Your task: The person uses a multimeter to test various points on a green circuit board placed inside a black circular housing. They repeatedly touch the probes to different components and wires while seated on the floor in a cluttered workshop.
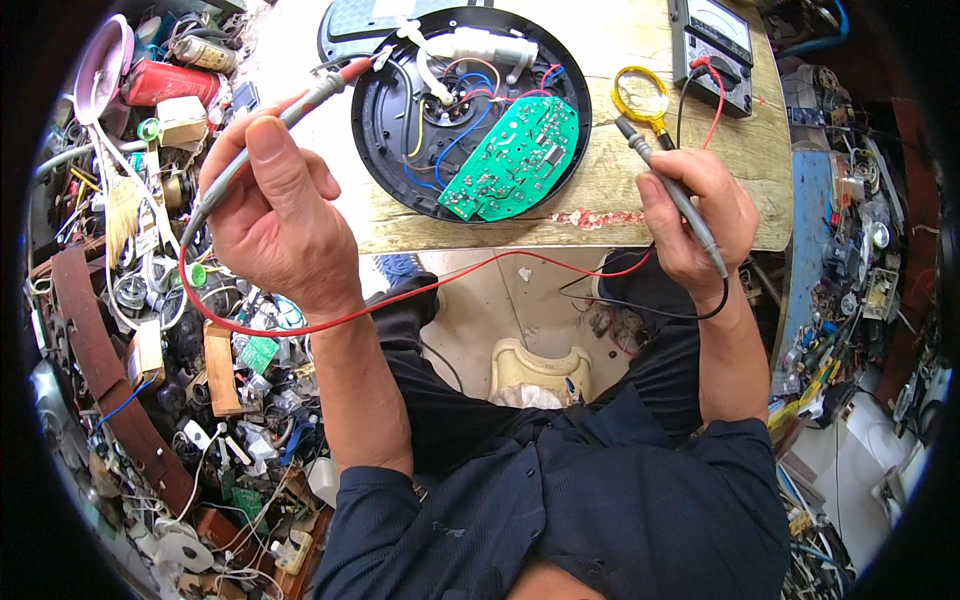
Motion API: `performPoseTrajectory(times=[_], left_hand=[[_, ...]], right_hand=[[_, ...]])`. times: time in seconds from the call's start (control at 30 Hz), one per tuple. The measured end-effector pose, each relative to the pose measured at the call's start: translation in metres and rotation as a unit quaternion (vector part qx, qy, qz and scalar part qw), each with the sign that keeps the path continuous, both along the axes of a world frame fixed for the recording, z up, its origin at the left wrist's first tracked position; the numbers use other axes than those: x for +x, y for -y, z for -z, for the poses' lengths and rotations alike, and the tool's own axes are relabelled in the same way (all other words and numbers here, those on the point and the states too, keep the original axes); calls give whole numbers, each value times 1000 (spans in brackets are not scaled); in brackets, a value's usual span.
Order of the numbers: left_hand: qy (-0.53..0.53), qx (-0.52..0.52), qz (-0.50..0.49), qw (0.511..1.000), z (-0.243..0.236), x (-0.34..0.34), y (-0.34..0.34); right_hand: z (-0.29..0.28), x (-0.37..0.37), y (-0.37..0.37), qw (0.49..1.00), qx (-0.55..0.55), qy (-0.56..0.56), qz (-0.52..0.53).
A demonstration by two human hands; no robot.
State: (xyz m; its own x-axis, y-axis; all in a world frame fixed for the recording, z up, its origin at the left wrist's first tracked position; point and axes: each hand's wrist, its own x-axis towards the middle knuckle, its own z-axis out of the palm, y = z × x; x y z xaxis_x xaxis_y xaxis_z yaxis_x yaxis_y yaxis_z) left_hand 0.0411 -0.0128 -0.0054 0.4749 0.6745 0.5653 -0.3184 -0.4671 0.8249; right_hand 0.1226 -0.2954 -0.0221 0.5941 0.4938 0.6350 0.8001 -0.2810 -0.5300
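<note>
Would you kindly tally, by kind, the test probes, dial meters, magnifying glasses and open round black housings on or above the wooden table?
Test probes: 2 (one in the left hand, one in the right hand)
Dial meter: 1
Magnifying glass: 1
Open round black housing: 1
Total: 5
</note>
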Motion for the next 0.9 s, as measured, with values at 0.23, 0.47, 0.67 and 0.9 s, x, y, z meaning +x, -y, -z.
performPoseTrajectory(times=[0.23,0.47,0.67,0.9], left_hand=[[-7,3,-17,1000,-3,0,1],[-5,6,-15,1000,-2,-1,-1],[-1,1,-14,1000,-2,0,1],[-7,4,-15,1000,-2,-1,0]], right_hand=[[-2,0,0,1000,-1,7,-4],[-4,0,2,994,12,-58,-89],[-5,-1,1,988,-35,-90,-117],[4,-2,-5,988,-45,-85,-122]])
